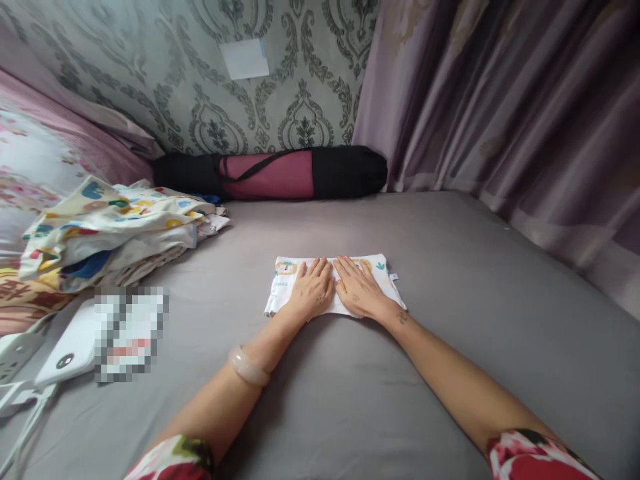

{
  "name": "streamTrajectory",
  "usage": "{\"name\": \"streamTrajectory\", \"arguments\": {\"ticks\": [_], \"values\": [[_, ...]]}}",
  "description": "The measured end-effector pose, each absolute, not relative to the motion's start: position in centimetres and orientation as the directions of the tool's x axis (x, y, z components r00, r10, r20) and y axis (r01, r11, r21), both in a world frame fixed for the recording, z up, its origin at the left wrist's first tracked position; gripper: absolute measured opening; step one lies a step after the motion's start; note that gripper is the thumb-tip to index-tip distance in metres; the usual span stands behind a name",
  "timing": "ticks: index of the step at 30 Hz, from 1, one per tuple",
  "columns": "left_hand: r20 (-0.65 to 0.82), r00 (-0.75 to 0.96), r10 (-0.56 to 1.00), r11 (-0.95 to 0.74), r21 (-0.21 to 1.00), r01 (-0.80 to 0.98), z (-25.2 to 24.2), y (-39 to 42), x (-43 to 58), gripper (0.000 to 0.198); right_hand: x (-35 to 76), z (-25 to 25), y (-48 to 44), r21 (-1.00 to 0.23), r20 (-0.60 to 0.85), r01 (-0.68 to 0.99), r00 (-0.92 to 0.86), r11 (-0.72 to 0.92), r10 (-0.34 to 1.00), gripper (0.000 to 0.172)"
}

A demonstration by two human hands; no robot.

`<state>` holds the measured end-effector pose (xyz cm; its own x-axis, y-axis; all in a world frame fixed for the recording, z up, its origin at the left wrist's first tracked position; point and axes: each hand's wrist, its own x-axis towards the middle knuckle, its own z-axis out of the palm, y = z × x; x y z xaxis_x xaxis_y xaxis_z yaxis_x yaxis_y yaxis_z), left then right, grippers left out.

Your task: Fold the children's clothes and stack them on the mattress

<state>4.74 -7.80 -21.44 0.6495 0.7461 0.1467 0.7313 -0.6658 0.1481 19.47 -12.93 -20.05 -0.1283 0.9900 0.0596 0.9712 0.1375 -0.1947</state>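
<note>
A folded white cloth garment point(286, 283) with small animal and leaf prints lies flat on the grey bed sheet. My left hand point(315, 287) rests palm down on its left-centre part, fingers stretched out and pointing away from me. Beside it, nearly touching, my right hand point(359, 285) presses flat on the right-centre part, its fingers also extended. Between and under the hands, part of the print is hidden. A small white tag sticks out from the garment's right edge.
A pile of printed clothes point(115, 220) sits at the left near a floral pillow point(25, 160). Closer lie a white phone-like device point(75, 343) and a power strip point(20, 353) with cables. A black and maroon long bag point(270, 175) lies along the wall; purple curtains point(450, 100) hang right.
</note>
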Motion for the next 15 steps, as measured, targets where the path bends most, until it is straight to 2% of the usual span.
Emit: {"name": "streamTrajectory", "arguments": {"ticks": [4, 9, 15], "values": [[0.253, 0.619, 0.744, -0.653, 0.078, 0.753, -21.25, -7.81, 4.5, 0.05, 19.19, -19.86, -12.91, -0.153, 0.136, 0.971, -0.164, 0.184, 0.977, 0.059], [0.126, 0.625, 0.771, -0.634, 0.056, 0.771, -21.76, -7.72, 4.4, 0.052, 19.23, -20.21, -12.63, -0.163, 0.055, 0.964, -0.205, 0.211, 0.977, 0.058], [0.109, 0.619, 0.778, -0.627, 0.06, 0.777, -21.83, -7.75, 4.48, 0.053, 19.29, -20.5, -12.58, -0.174, 0.059, 0.961, -0.207, 0.214, 0.977, 0.058]]}}
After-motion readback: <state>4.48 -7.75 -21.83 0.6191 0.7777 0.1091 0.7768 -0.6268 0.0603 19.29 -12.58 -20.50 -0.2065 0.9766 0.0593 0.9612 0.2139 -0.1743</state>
